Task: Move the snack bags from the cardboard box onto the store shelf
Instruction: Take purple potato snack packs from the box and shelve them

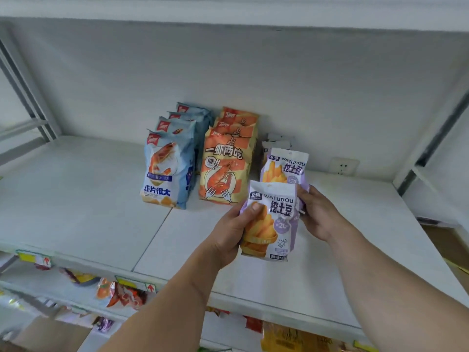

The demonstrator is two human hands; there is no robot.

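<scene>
Head view: I see a white shelf. On it stand a blue bag row and an orange row, side by side. My left hand grips a purple bag above the shelf's front; my right hand pinches its right edge. Behind it stands another purple bag.

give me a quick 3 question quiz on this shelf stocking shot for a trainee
1. True or false: both hands grip the front purple bag.
2. What colour is the row of bags left of the orange row?
3. The purple bag is: A) standing on the shelf B) held above the shelf C) lying flat.

Key:
1. True: left hand, right hand.
2. Blue.
3. B.
</scene>
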